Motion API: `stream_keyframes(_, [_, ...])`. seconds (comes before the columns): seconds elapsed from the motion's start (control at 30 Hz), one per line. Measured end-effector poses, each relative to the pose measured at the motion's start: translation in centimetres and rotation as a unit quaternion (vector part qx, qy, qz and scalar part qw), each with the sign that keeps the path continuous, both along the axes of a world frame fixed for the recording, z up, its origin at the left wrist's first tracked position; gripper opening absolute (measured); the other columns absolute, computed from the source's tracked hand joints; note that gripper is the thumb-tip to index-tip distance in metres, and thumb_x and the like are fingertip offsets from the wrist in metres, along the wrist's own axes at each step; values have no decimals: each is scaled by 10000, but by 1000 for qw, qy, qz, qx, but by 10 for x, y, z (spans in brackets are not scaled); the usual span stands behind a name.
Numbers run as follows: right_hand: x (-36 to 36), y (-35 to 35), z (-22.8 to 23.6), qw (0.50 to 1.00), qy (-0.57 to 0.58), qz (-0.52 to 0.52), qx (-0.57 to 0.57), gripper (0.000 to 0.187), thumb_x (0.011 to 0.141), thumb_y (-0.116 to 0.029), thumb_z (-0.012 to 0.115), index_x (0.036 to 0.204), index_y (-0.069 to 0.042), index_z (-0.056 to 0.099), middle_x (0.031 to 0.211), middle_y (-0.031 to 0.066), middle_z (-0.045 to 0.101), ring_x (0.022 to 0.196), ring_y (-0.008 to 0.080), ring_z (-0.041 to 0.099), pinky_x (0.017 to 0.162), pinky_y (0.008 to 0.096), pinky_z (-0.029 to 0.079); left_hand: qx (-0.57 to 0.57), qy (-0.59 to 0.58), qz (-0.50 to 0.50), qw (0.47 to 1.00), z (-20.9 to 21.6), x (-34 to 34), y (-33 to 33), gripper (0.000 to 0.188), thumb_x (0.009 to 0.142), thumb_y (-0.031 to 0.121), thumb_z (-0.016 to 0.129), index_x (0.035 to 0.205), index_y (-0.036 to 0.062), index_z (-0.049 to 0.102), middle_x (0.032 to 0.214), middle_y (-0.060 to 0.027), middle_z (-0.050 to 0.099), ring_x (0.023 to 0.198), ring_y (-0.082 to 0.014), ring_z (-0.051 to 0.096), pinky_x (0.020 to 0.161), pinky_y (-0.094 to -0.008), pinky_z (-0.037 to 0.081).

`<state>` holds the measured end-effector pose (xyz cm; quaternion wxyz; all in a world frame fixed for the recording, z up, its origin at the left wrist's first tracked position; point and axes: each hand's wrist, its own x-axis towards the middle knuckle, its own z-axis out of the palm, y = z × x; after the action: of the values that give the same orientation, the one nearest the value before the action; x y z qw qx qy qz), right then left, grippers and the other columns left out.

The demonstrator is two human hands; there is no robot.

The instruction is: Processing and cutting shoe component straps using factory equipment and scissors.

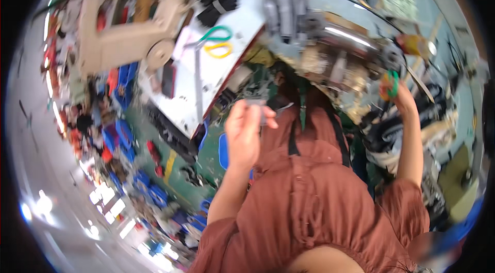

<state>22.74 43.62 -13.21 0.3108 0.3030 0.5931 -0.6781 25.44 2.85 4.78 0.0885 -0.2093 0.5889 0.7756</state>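
Brown clothing (pixel 309 190) is seen nearest, spread across the lower edge of the view. Above it the left hand (pixel 245 131) is raised, its fingers bent inward with hardly a gap left; a small grey piece (pixel 256 102) appears pinched at the fingertips, its exact form blurred. Farther right the right hand (pixel 405 100) is held out, its fingers curled around a green-and-orange handle (pixel 393 85); whether blades are attached cannot be told. Dark cloth (pixel 384 126) is heaped below that hand.

To the left, a white table (pixel 172 105) is bordered by a red right edge. Near that edge scissors (pixel 198 69) with green and yellow loops are laid, their blades pointed toward the near corner. A beige sewing machine (pixel 126 43) is mounted along the left edge, and dark knitted bundles (pixel 219 2) are placed toward the far edge.

On the pale blue right-hand table, a metal machine (pixel 350 41) is set, with grey fabric (pixel 286 10) draped by its far-left corner.
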Motion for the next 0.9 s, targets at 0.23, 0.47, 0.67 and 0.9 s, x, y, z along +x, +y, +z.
stream_keyframes(0.23, [80, -30, 36, 972, -28, -124, 197, 275, 867, -330, 601, 753, -123, 461, 537, -39, 390, 422, 71, 393, 386, 224, 286, 62, -20, 3, 998, -35, 10, -12, 175, 954, 155, 464, 1031, 8, 520, 841, -76, 594, 697, -131, 573, 671, -257, 463])
stream_keyframes(0.47, [159, -87, 71, 829, 236, 205, 464, 259, 721, -111, 724, 856, -28, 519, 572, 6, 398, 493, 130, 366, 465, 287, 307, -97, -30, 73, 992, -117, -15, -126, 178, 924, 165, 504, 930, -12, 525, 1340, -135, 445, 538, -138, 579, 502, -242, 473])
stream_keyframes(0.67, [72, -258, 80, 787, 261, 353, 434, 293, 724, -155, 750, 811, -28, 501, 551, 33, 392, 473, 142, 365, 443, 291, 315, -276, -43, 177, 944, -193, -28, -228, 192, 911, 136, 508, 974, -44, 532, 1346, -172, 441, 466, -120, 549, 443, -241, 446])
stream_keyframes(0.9, [-92, -462, 10, 752, 369, 319, 443, 405, 709, -148, 727, 1073, -75, 566, 751, 119, 595, 655, 276, 595, 602, 350, 468, -497, 112, 81, 857, -233, -14, -235, 141, 867, 104, 551, 936, -19, 543, 1217, -229, 534, 643, -278, 607, 570, -334, 474])
